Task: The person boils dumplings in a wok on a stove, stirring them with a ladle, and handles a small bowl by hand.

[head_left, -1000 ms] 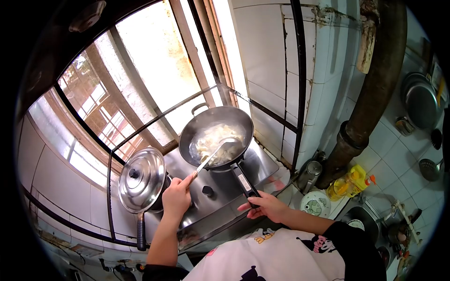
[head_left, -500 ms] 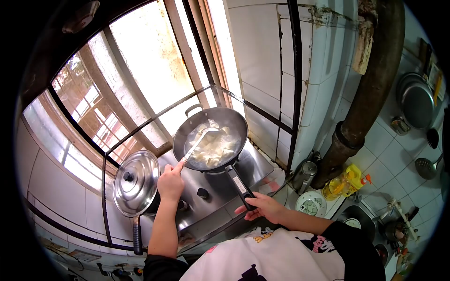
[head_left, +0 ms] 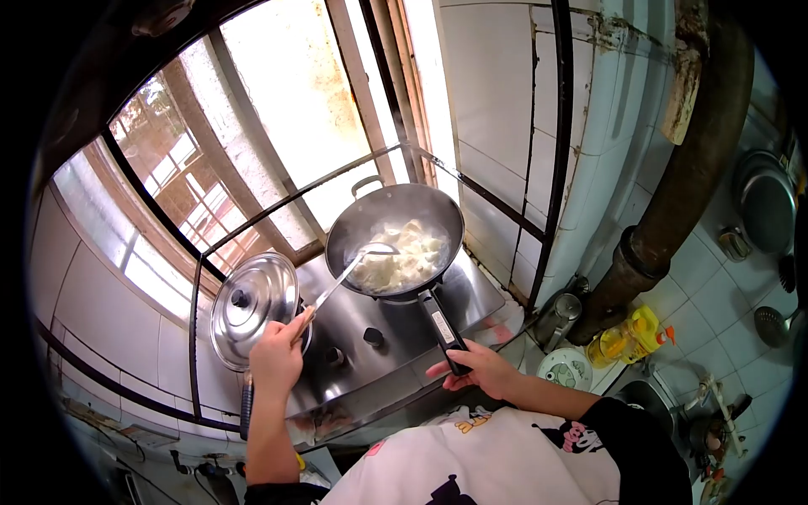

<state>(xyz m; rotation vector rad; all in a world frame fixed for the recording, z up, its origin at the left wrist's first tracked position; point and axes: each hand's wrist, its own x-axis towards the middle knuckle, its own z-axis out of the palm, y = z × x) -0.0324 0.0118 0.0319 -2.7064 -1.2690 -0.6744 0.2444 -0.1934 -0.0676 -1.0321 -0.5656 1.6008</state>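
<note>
My left hand (head_left: 278, 358) is closed around the handle of a metal ladle (head_left: 338, 282). The ladle's head rests among pale, dumpling-like pieces (head_left: 412, 252) in steaming, cloudy water. They fill the bottom of a dark wok (head_left: 343, 231) standing on the stove. At the wok's near side, my right hand (head_left: 481, 372) grips the end of its long black handle (head_left: 444, 331), thumb on top and fingers beneath.
Left of the wok, a pan with a shiny lid (head_left: 252, 307) stands on the steel stove (head_left: 337, 391). A black metal frame (head_left: 195, 337) runs before the window. To the right are a patterned plate (head_left: 564, 370), a metal jug (head_left: 557, 316), a yellow oil bottle (head_left: 627, 337) and a sink (head_left: 656, 391).
My left hand has drawn back to the left, and the ladle head now lies further left among the pieces, which have shifted rightward. My right hand keeps its hold; the view has moved slightly.
</note>
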